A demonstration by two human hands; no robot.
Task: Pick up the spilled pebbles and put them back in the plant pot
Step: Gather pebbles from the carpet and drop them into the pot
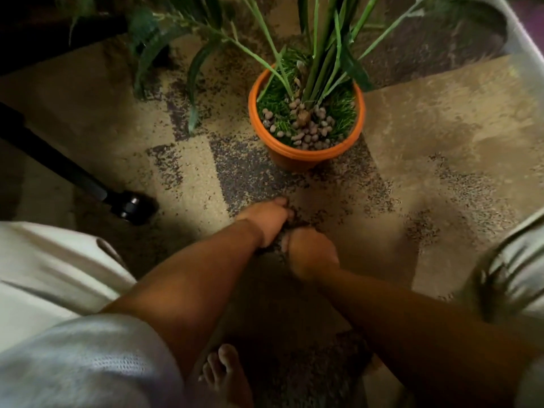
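An orange plant pot (294, 160) stands on the carpet, with green stems, fake grass and a heap of grey-brown pebbles (309, 134) inside it. Below the pot, my left hand (266, 220) and my right hand (310, 254) are pressed down side by side on the floor, fingers curled inward toward each other. A few dark pebbles (290, 223) show between the two hands. Whether either hand holds pebbles is hidden by the fingers and the blur.
The carpet (412, 172) is tan with dark speckled patches. A black chair leg with a caster (132, 206) lies at the left. My bare foot (226, 375) is at the bottom. Long leaves (197, 69) hang over the floor left of the pot.
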